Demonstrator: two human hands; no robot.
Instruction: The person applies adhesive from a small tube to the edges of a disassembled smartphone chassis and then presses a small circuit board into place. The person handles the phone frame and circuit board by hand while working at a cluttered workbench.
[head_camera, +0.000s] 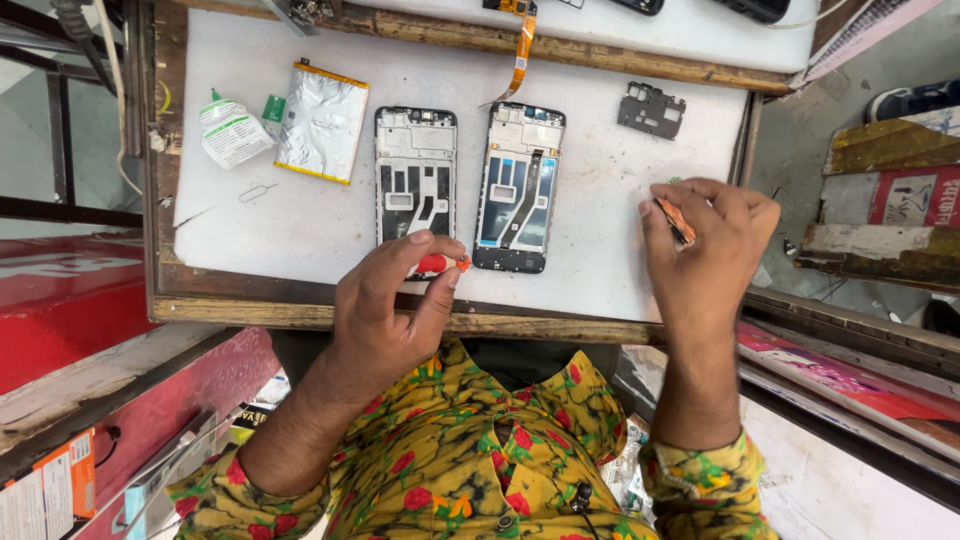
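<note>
My left hand (385, 305) pinched a small red-handled screwdriver (440, 264) near two opened phone frames (415, 175); my right hand's (710, 250) fingers gripped a small orange-brown flat part (676, 222) above the white desk (600, 250).

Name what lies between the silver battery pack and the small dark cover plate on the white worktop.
Two opened phone frames lie side by side between battery pack and cover plate, in the head view.

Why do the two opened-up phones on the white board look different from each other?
The left phone frame is mostly grey and black inside; the right phone frame shows blue panels. An orange ribbon cable runs toward the right frame's top; none reaches the left one. The left hand, holding a red tool, covers the left frame's bottom; the right frame's is uncovered. Both lie flat, side by side.
</note>
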